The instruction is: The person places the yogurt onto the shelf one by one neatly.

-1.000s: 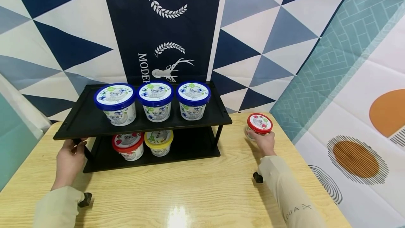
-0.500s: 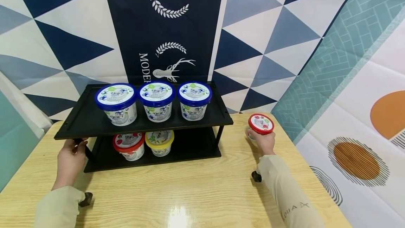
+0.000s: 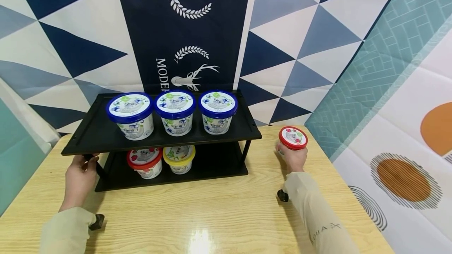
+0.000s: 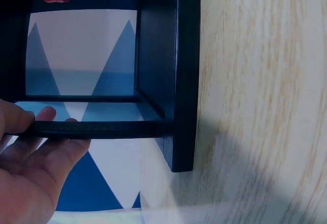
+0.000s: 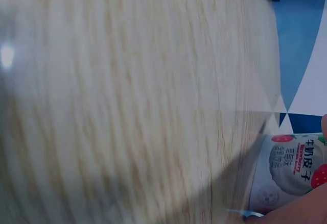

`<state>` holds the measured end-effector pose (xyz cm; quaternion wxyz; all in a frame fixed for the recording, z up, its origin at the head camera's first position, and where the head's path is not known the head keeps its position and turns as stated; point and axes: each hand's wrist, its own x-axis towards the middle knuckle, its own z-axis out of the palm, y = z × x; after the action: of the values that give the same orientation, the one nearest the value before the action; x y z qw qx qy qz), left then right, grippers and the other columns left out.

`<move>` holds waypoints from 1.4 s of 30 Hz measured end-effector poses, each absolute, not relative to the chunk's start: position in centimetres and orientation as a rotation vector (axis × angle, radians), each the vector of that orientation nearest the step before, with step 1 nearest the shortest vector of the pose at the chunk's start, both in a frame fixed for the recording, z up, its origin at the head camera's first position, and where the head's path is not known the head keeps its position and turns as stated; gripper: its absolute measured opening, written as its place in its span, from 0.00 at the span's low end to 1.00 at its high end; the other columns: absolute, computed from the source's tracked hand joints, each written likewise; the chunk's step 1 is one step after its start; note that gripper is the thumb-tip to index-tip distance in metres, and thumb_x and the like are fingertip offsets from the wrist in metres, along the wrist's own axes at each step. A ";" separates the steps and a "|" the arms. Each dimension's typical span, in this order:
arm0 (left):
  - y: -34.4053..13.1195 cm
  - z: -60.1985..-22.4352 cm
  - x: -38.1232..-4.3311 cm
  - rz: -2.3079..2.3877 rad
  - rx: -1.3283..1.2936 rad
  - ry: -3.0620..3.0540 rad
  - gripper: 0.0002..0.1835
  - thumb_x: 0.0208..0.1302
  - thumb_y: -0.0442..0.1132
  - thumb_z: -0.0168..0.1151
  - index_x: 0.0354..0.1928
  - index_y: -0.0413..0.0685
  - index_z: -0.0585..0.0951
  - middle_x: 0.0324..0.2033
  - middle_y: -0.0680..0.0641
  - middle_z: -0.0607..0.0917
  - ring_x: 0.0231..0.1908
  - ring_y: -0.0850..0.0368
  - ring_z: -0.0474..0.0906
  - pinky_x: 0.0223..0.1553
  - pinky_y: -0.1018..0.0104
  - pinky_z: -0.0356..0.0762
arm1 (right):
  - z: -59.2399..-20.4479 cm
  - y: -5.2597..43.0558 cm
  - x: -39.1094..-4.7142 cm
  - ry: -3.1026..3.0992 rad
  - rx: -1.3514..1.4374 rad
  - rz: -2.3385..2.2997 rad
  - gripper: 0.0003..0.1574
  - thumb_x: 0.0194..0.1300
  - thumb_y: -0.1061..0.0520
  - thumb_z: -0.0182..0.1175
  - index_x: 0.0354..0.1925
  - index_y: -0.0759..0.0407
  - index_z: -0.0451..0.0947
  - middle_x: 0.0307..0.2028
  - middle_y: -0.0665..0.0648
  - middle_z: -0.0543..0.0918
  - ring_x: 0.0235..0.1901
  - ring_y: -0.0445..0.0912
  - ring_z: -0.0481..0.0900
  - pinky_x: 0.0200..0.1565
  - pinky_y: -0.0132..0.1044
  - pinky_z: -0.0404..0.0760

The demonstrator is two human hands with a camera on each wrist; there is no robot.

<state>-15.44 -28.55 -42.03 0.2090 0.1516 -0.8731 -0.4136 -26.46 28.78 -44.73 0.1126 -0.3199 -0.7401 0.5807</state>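
My left hand (image 3: 80,173) grips the front left post of a two-tier black shelf, its thumb and fingers around the post (image 4: 102,129) in the left wrist view. Far to the right on the table, my right hand (image 3: 296,160) holds a small white tub with a red lid (image 3: 293,136). The right wrist view shows the strawberry print on that tub's side (image 5: 286,168), with part of the hand at the lower right corner. On the upper tier (image 3: 95,128) stand blue-lidded tubs: left (image 3: 135,128), middle (image 3: 176,124) and right (image 3: 217,122).
The lower tier (image 3: 215,167) bears a red-lidded tub (image 3: 150,171) beside a yellow-lidded tub (image 3: 181,167), both partly under the upper tier. A patterned cloth wall (image 3: 268,42) rises behind the wooden table (image 3: 169,214). Another printed cloth (image 3: 363,164) borders the right edge.
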 end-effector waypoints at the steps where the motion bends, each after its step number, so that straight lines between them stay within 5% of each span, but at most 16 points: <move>1: -28.6 -42.0 -15.4 -1.151 0.425 -2.434 0.16 0.71 0.38 0.41 0.54 0.39 0.71 0.53 0.34 0.77 0.34 0.91 0.56 0.35 0.92 0.60 | -44.7 28.7 -26.5 -2.170 -0.940 1.700 0.64 0.53 0.49 0.69 0.71 0.58 0.37 0.71 0.61 0.52 0.69 0.55 0.53 0.72 0.48 0.56; 13: -28.6 -41.8 -15.5 -1.140 0.417 -2.419 0.16 0.71 0.39 0.41 0.54 0.39 0.71 0.52 0.35 0.78 0.36 0.90 0.56 0.40 0.87 0.65 | -44.6 28.0 -27.0 -2.086 -0.959 1.664 0.66 0.51 0.49 0.70 0.72 0.55 0.35 0.71 0.60 0.51 0.70 0.54 0.51 0.71 0.48 0.57; 22: -28.6 -41.7 -15.7 -1.133 0.438 -2.438 0.17 0.71 0.39 0.40 0.55 0.39 0.70 0.53 0.37 0.77 0.36 0.90 0.56 0.54 0.60 0.75 | -44.6 27.9 -27.1 -2.057 -0.909 1.676 0.65 0.52 0.51 0.69 0.72 0.56 0.34 0.71 0.60 0.51 0.70 0.53 0.51 0.72 0.46 0.56; 34: -28.8 -42.0 -15.6 -1.139 0.428 -2.426 0.16 0.71 0.38 0.41 0.55 0.39 0.71 0.53 0.35 0.78 0.35 0.91 0.56 0.43 0.84 0.68 | -44.6 27.7 -27.2 -1.996 -0.904 1.745 0.64 0.51 0.55 0.70 0.71 0.54 0.37 0.71 0.56 0.53 0.70 0.50 0.53 0.72 0.42 0.57; 42: -28.7 -42.2 -15.6 -1.140 0.403 -2.420 0.16 0.71 0.38 0.41 0.55 0.38 0.71 0.52 0.35 0.77 0.36 0.92 0.56 0.53 0.73 0.74 | -44.9 27.7 -27.2 -1.988 -0.909 1.739 0.63 0.52 0.55 0.69 0.71 0.54 0.37 0.71 0.57 0.52 0.70 0.51 0.52 0.72 0.43 0.57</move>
<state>-15.55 -28.66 -42.24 0.2166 0.1453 -0.8733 -0.4116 -27.17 27.68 -44.87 0.1735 -0.3204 -0.7010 0.6131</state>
